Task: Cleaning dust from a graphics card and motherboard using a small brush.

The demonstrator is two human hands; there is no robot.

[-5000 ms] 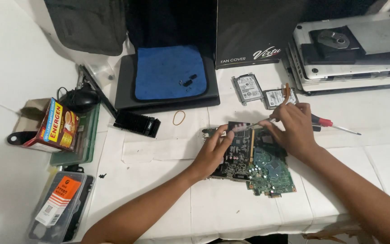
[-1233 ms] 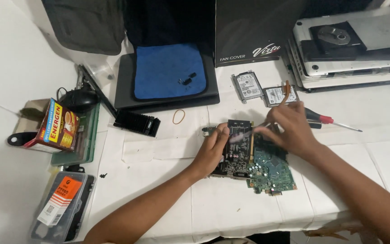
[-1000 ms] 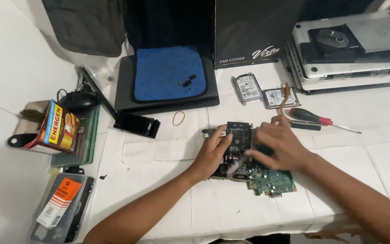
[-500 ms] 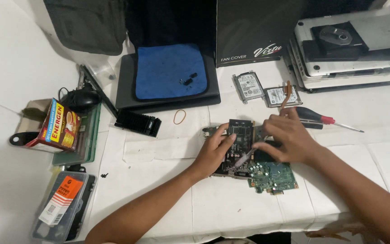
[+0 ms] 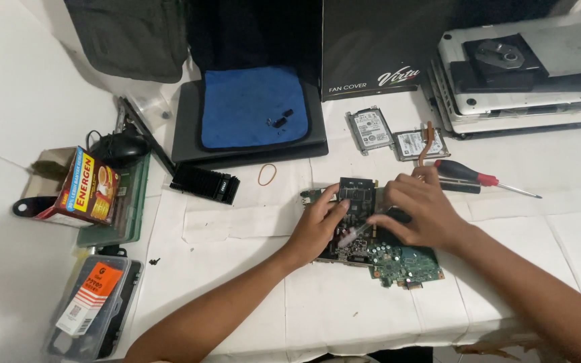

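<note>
At frame centre, keep your left hand (image 5: 319, 225) pressed flat on the circuit board (image 5: 371, 235) while your right hand (image 5: 421, 212), fingers curled, works the small white-tipped tool (image 5: 352, 232) gently.

A table (image 5: 48, 81) covered with white paper sheets filled the view. At the far side stood a dark bag (image 5: 129, 33) on the left and a black box (image 5: 384, 40). The light was soft and even.
</note>
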